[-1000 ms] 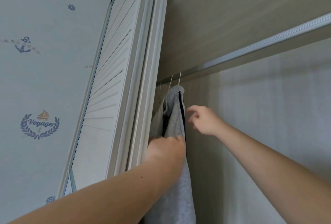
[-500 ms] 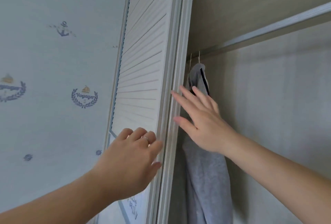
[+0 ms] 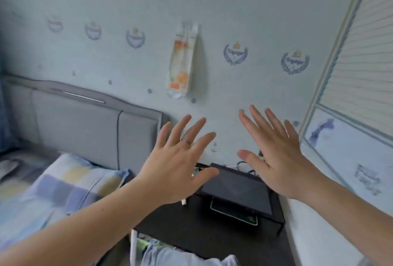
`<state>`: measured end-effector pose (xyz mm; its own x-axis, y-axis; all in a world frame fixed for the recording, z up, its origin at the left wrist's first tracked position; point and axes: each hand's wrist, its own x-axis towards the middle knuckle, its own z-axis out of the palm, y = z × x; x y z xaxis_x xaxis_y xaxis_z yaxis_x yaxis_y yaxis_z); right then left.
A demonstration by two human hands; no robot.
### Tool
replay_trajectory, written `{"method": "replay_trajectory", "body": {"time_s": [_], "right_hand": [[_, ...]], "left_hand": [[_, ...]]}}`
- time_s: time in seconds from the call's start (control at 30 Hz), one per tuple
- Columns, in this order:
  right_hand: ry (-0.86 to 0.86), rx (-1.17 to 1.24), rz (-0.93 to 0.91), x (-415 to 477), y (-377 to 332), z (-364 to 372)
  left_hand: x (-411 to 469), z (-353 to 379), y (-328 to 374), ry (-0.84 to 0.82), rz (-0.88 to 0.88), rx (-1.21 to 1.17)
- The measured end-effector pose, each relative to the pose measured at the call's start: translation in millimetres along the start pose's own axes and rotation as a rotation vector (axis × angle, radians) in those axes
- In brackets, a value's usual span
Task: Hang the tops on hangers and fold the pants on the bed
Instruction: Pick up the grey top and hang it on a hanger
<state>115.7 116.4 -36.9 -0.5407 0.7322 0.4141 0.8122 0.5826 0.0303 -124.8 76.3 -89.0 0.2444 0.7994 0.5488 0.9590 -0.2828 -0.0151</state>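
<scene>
Pale-blue anchor wallpaper [image 3: 234,10] fills my view; the louvred wardrobe door [image 3: 365,57] stands at 3 o'clock; the bed [image 3: 74,121], with its checked pillow [image 3: 63,187], lies at 8 o'clock; a black bedside table [image 3: 191,233] sits at 6; my left hand [image 3: 176,163] and right hand [image 3: 276,159] hover at centre, fingers spread, grasping nothing; pale-blue cloth [image 3: 170,255] bunches at 6.
</scene>
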Motion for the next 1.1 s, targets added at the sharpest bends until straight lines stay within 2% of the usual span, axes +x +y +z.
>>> {"method": "replay_trajectory", "body": {"time_s": [0.23,0.37,0.53,0.73,1.1], "right_hand": [[-0.200,0.284,-0.265,23,-175,125],[-0.346,0.398,-0.410,23,-268,186],[-0.496,0.560,-0.537,25,-370,242],[-0.679,0.654,-0.678,43,-483,297],[-0.979,0.653,-1.007,76,-675,387]], "left_hand": [[-212,2,-112,-0.192,-0.529,0.043],[-322,-8,-144,-0.255,-0.870,0.037],[-419,-16,-169,-0.277,-1.189,-0.002],[-501,-17,-214,-0.295,-1.449,-0.015],[-614,-14,-301,-0.285,-1.879,-0.066]]}}
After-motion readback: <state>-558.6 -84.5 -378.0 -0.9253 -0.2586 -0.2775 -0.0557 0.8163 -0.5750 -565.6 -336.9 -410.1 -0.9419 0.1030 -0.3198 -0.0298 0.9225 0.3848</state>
